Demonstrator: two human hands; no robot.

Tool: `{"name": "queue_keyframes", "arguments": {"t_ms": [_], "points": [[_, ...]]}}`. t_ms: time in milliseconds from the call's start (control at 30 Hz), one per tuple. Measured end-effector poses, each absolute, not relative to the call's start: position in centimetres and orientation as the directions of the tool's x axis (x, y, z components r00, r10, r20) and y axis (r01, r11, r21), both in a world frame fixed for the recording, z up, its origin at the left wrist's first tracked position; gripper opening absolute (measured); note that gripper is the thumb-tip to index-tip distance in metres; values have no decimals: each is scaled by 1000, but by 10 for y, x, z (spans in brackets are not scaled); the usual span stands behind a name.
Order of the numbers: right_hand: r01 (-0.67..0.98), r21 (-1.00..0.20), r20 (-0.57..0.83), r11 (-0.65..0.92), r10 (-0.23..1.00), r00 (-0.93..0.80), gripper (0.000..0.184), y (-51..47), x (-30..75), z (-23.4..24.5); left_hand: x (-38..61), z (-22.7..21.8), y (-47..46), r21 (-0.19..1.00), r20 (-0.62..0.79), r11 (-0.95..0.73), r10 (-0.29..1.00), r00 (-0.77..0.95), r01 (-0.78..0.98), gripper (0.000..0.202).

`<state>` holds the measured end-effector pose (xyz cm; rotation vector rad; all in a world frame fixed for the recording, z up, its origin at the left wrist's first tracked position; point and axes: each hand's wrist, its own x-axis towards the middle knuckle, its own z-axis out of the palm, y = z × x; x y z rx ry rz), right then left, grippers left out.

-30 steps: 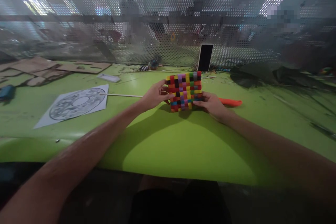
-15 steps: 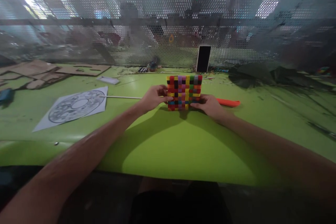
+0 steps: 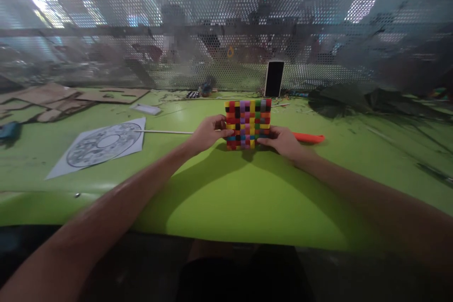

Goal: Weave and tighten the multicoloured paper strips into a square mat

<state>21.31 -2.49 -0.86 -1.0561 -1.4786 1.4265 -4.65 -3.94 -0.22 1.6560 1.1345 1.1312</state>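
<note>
A woven multicoloured mat (image 3: 248, 122) of red, yellow, purple, green and black strips stands upright on the green table (image 3: 247, 193). My left hand (image 3: 208, 133) grips its left edge, thumb on the front face. My right hand (image 3: 281, 141) holds the lower right corner, fingers curled against it. An orange tool (image 3: 307, 138) lies just behind my right hand.
A printed sheet with a round pattern (image 3: 101, 144) lies at the left, a thin wooden stick (image 3: 164, 131) beside it. A dark phone (image 3: 274, 79) leans on the perforated screen. Cardboard pieces (image 3: 60, 96) sit far left, dark cloth (image 3: 357, 101) far right.
The woven mat was tilted one second ago and now stands straighter on the table. My left thumb has closed onto its front face; both hands stay at its sides.
</note>
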Motion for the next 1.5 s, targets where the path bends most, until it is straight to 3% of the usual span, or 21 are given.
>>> {"name": "queue_keyframes", "arguments": {"t_ms": [167, 267, 400, 500, 767, 1000, 1267, 1500], "points": [[-85, -996, -5, -31, 957, -290, 27, -26, 213, -5, -37, -10, -42, 917, 119, -169, 980, 157, 362, 38], [50, -998, 13, 30, 948, -317, 26, -28, 214, -5, -34, -14, -45, 936, 57, -115, 982, 179, 333, 43], [239, -963, 49, 127, 949, -311, 33, -29, 213, -6, -33, -14, -48, 943, 90, -129, 987, 136, 306, 43], [219, -965, 58, 146, 929, -365, 37, -31, 213, -5, -33, -14, -48, 939, 130, -158, 985, 110, 305, 42], [95, -995, -40, -4, 924, -381, 35, -30, 213, -1, -31, -10, -50, 968, 76, -109, 986, 151, 227, 45], [95, -995, -59, -28, 939, -339, 33, -28, 212, 0, -28, -8, -53, 961, -74, -2, 961, 266, 275, 37], [148, -989, -21, 14, 972, -235, 31, -31, 209, -2, -32, -10, -55, 919, -13, -131, 932, 362, 371, 32], [145, -985, 33, 92, 929, -368, 39, -25, 216, -8, -32, -8, -52, 941, -40, -85, 934, 356, 327, 28]]}}
